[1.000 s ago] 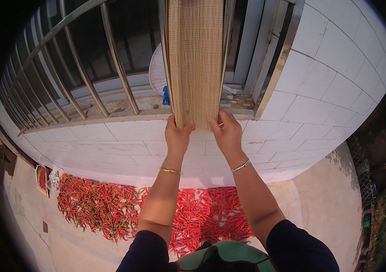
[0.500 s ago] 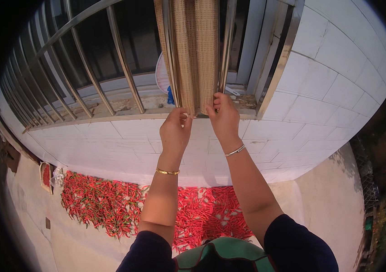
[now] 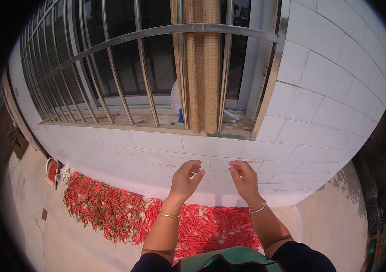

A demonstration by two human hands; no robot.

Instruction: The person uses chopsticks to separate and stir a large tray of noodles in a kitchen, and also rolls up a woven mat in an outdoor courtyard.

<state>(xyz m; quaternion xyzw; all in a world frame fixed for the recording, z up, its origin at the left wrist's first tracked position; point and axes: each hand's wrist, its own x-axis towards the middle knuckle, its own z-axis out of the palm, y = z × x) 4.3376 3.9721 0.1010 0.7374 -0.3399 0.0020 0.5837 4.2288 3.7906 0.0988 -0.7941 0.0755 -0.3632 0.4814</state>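
Observation:
My left hand [image 3: 187,182] is raised in front of the white wall with its fingers loosely curved, thumb apart and nothing held. A short gap away, my right hand [image 3: 245,181] is held likewise, empty, its fingers bent toward the left one. Above both hands, apart from them, a tan woven mesh curtain [image 3: 204,81] hangs in narrow folds at the metal window bars [image 3: 146,81]. Its lower end reaches the window ledge [image 3: 163,119]. A gold bracelet [image 3: 170,215] circles my left wrist, and a silver one [image 3: 258,208] my right.
Many red chili peppers [image 3: 211,229] lie spread on the ground along the wall [image 3: 156,152], some with green stems at the left. A basket of red pieces [image 3: 51,172] stands at far left beside a whitish bag [image 3: 64,175]. A curved metal rail [image 3: 165,30] crosses the bars.
Both hands have let go of the curtain's lower end and dropped away from the window, moving slightly apart. The curtain hangs by itself. The view has shifted, showing the rail across the bars.

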